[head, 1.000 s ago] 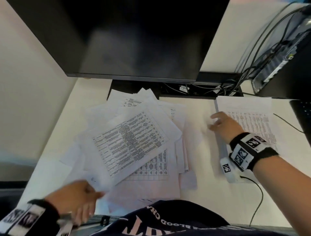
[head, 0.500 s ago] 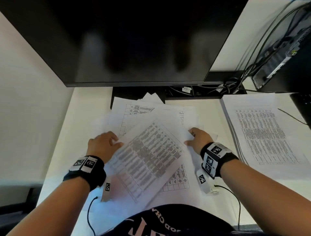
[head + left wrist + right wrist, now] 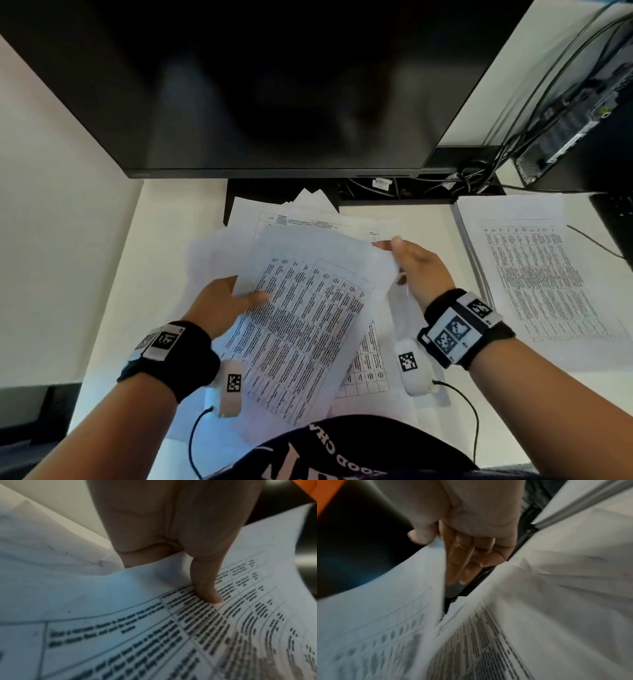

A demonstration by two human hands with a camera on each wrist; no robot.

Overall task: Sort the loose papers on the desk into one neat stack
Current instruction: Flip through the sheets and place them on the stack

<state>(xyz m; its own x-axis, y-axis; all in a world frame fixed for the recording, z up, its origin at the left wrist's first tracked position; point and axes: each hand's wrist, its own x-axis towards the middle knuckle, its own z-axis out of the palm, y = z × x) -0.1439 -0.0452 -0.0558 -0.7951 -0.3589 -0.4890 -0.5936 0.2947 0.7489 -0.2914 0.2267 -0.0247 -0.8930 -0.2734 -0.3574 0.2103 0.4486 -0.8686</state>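
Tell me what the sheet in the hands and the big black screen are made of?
The printed sheet looks like thin matte paper: it curves and bends between the left hand and right hand. The monitor seems to have a glossy glass or plastic face, since it shows faint reflections.

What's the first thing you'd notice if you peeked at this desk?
Both hands lifting a printed sheet from the messy pile of papers mid-desk: left hand pinching one edge, right hand the other. A neat stack waits at right, under a big dark monitor.
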